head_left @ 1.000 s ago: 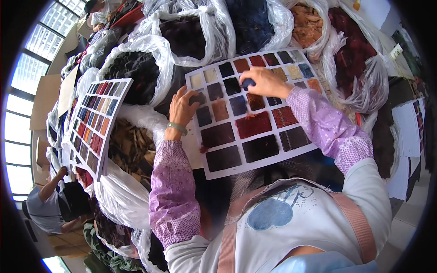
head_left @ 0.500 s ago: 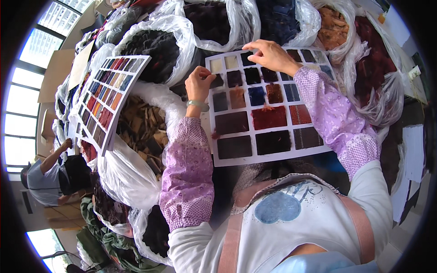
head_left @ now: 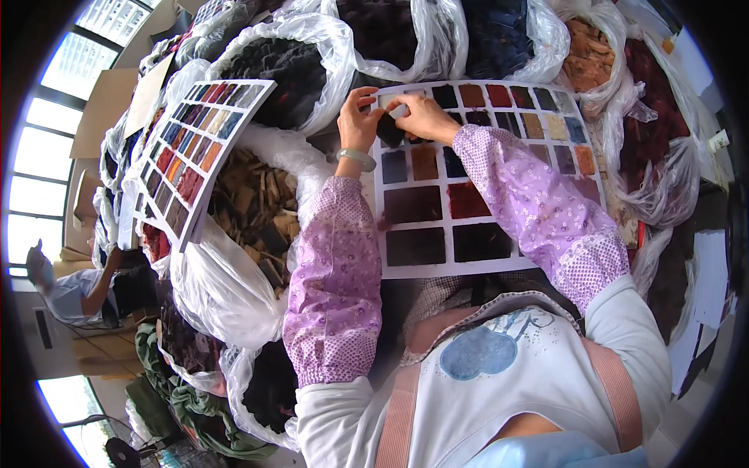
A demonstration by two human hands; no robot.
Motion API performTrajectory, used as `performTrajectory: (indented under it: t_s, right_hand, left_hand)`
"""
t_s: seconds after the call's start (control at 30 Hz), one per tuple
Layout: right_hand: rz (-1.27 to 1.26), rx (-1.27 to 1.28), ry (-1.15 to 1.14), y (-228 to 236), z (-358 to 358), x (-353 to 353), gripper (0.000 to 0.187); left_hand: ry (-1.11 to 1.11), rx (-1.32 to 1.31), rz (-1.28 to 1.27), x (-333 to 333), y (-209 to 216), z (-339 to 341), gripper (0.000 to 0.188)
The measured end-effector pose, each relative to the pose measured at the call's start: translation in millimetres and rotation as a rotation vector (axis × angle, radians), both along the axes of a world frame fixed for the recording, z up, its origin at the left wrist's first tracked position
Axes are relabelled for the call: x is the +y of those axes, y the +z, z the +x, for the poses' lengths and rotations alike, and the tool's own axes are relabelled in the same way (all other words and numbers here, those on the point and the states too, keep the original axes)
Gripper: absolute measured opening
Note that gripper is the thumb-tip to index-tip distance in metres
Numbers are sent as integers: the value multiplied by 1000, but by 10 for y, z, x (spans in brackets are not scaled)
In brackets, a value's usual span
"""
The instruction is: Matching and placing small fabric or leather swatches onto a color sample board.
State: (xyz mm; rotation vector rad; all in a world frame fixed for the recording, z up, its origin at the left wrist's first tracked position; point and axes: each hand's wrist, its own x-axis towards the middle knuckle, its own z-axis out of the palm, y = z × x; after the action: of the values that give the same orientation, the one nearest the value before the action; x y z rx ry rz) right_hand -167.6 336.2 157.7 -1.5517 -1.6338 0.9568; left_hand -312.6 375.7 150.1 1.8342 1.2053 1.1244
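Observation:
A white sample card (head_left: 413, 264) with rows of coloured fabric swatches lies tilted before me, its near edge by my apron. My left hand (head_left: 360, 123), with a pale bangle at the wrist, is at the card's upper left corner. Its thumb and forefinger are pinched together beside a dark swatch (head_left: 389, 131); what they hold, if anything, is hidden. My right hand (head_left: 427, 118) reaches across the card to the same corner. Its fingers are closed on a small pale piece (head_left: 399, 111), close to the left fingertips. Both forearms wear purple flowered sleeves.
A second swatch card (head_left: 187, 156) stands tilted at the left. Plastic-lined sacks hold dark scraps (head_left: 273, 74), brown pieces (head_left: 253, 199), orange pieces (head_left: 589, 54) and dark red material (head_left: 651, 101). Farther left, another person (head_left: 82, 292) bends beside the sacks.
My right hand has come left and down to the card's upper left corner, meeting my left hand. My left hand has shifted slightly up and right. The other person has moved slightly.

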Motion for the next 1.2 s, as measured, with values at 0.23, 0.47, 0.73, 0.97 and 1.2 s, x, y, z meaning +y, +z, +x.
performTrajectory:
  t_s: [0.23, 0.47, 0.73, 0.97, 1.2]
  right_hand:
    - [-119, 74, 151, 48, -62, -3, 37]
    - [27, -104, 94, -37, -89, 86, 37]
    - [135, -322, 268, -59, -195, 38, 35]
    - [-17, -54, 52, -184, -35, 159, 24]
    - [395, -514, 217, -206, -6, 34, 18]
  left_hand:
    - [-18, -619, -275, 105, -222, 183, 31]
    - [211, -319, 6, -164, 32, -220, 32]
    - [102, -273, -25, -1484, 568, -1106, 20]
    - [1425, -96, 419, -3095, 326, -2474, 13]
    - [1268, 737, -555, -4329, -730, -2997, 22]
